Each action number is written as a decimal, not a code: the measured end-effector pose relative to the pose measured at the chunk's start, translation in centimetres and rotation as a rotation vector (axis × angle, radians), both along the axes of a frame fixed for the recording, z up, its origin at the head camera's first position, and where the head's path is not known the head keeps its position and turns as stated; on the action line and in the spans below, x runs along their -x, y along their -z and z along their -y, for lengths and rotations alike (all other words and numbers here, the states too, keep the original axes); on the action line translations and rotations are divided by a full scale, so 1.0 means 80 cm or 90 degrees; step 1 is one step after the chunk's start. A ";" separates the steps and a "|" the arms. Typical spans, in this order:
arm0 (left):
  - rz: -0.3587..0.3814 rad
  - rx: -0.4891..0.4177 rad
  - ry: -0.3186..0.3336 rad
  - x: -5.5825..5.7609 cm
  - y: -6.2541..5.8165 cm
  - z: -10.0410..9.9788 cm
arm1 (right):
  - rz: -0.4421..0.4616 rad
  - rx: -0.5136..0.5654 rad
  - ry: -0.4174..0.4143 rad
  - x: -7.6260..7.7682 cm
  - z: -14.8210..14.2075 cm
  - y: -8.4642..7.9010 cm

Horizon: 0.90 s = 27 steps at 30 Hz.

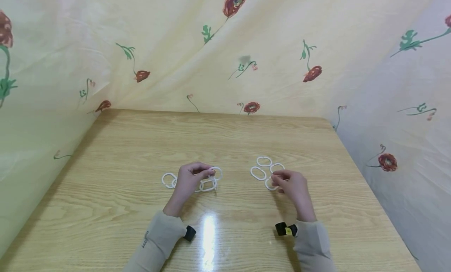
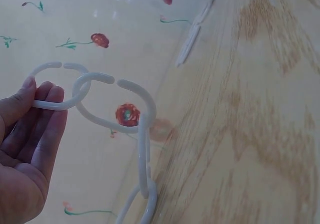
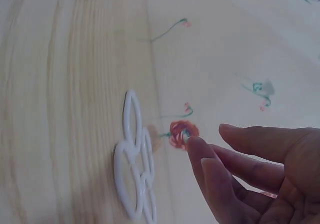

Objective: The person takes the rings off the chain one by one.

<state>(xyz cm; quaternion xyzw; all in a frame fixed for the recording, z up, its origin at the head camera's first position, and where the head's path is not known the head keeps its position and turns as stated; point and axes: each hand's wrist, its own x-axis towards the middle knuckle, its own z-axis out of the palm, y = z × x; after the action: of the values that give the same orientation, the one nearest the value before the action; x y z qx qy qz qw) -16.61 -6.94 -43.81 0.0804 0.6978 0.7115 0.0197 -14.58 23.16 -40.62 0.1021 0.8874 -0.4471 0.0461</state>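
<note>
Between thumb and fingertips my left hand (image 1: 188, 180) pinches the end link (image 2: 52, 105) of a white plastic chain (image 2: 143, 159). Its oval links, each with a small gap, hang linked from the fingers. Further links of the chain (image 1: 163, 179) lie on the table left of and behind that hand. My right hand (image 1: 295, 186) hovers over several loose white oval links (image 1: 251, 171), its fingers loosely bent. Nothing shows between thumb and fingers of the right hand (image 3: 250, 169) in the right wrist view, where the loose links (image 3: 119, 176) lie flat beside it.
The wood-grain table (image 1: 239, 229) ends at the back against a cream flowered cloth (image 1: 169, 29), which also hangs along the left and right sides. Black straps (image 1: 190, 233) sit at both sleeve cuffs. Light glares off the table's front middle.
</note>
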 end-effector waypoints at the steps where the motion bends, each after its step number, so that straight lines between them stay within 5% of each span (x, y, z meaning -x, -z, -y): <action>1: -0.001 0.000 0.000 0.000 0.000 0.000 | -0.007 0.002 -0.003 0.000 0.004 -0.001; 27: -0.013 0.005 0.001 -0.006 -0.009 -0.007 | -0.133 0.116 -0.183 -0.007 0.108 0.005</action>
<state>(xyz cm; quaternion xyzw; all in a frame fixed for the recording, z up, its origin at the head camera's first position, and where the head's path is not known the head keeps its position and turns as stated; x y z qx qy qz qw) -16.12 -6.38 -43.07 0.0883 0.7005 0.7081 0.0136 -14.03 14.49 -40.99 -0.0771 0.8486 -0.5227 0.0262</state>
